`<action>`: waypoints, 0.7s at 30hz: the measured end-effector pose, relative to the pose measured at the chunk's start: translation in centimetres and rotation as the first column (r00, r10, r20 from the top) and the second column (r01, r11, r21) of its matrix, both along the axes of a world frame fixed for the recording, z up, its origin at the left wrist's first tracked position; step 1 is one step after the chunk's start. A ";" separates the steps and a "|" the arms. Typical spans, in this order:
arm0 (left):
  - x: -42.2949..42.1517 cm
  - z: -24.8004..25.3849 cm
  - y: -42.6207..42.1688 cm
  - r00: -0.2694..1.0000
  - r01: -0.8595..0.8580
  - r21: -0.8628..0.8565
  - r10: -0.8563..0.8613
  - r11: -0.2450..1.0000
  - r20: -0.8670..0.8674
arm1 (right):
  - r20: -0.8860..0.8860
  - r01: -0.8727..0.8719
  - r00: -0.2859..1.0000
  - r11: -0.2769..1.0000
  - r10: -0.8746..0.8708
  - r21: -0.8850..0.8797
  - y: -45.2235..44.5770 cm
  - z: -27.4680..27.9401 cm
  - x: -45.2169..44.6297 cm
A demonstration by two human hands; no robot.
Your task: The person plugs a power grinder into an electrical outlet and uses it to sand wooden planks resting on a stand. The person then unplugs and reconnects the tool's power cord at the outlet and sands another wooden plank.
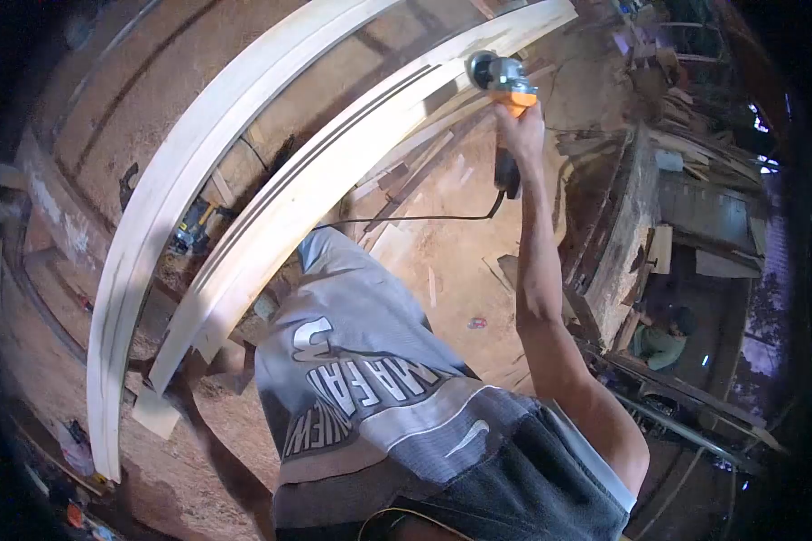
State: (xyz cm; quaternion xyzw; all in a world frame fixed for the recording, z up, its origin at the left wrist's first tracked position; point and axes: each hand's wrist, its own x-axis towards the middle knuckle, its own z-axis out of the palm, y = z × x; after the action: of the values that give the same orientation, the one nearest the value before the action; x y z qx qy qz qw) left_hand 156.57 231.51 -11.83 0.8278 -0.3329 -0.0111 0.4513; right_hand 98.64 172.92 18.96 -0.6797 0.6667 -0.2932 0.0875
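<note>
My right hand (523, 128) is closed around an angle grinder (507, 79) with an orange and grey body. The grinder's round head rests at the upper part of a long curved pale wooden beam (311, 167), which has dark lines along it. A black cord runs from the tool's lower end to the left. My left arm reaches toward the beam's lower end; my left hand (182, 383) is in shadow there, its fingers not distinguishable.
A second curved beam (158, 212) lies to the left, with a yellow and dark tool (192, 227) between the beams. Sawdust and wood scraps cover the ground. At the right, another person (663, 343) is low down among timber structures (622, 225).
</note>
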 end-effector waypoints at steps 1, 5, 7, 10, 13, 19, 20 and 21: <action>0.4 0.7 1.3 1.000 -0.013 0.000 0.013 1.000 0.026 | 0.014 0.002 1.000 1.000 -0.002 0.001 -0.5 -0.1 -0.3; 0.8 4.1 6.5 0.982 -0.066 0.144 0.039 0.987 0.183 | 0.060 0.158 0.986 0.987 -0.157 -0.008 -5.5 -5.2 -4.6; 0.3 6.8 7.9 0.942 -0.140 0.323 0.025 0.936 0.335 | 0.308 0.190 0.935 0.982 -0.175 -0.021 -4.0 -6.4 -4.4; -2.8 17.1 3.8 0.820 -0.572 0.537 0.432 0.620 0.375 | 0.500 0.181 0.848 0.983 -0.177 0.041 1.7 -5.6 -2.1; -3.4 12.1 -2.4 0.995 -0.098 0.056 0.098 0.994 -0.008 | 0.680 0.171 0.688 0.967 -0.254 0.188 7.4 -3.6 1.7; -11.6 17.7 -23.3 0.796 0.516 0.421 -0.599 0.746 0.087 | 0.756 0.096 0.599 0.961 -0.265 0.260 11.1 -3.6 4.4; -11.1 18.0 -23.6 0.788 0.542 0.405 -0.612 0.736 0.057 | 0.738 0.106 0.618 0.958 -0.273 0.266 11.4 -3.2 4.9; -10.6 18.3 -23.8 0.778 0.570 0.390 -0.627 0.723 0.027 | 0.741 0.112 0.612 0.957 -0.278 0.266 11.8 -2.8 5.2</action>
State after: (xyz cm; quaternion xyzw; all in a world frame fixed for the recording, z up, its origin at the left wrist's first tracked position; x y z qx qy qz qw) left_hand 145.92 207.72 6.45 0.7416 -0.6093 -0.1522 0.2360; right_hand 103.84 184.67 16.17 -0.4001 0.6603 -0.4967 0.3966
